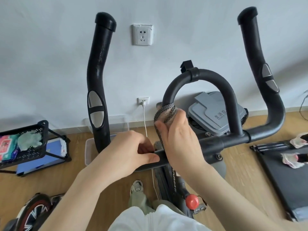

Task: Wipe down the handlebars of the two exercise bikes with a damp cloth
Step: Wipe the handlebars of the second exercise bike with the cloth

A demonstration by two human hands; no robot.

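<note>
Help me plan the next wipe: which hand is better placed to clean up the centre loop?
Right. The right hand holds the cloth round the loop; the left hand only grips the crossbar.

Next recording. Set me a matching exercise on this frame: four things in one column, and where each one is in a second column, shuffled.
Things
1. cloth
2. left hand
3. red knob
4. green rag

Places
A. in the black basket at the left
B. gripping the horizontal bar of the handlebar
C. wrapped round the loop bar, held by the right hand
D. low on the bike frame, below both hands

Pairs: 1-C, 2-B, 3-D, 4-A
</note>
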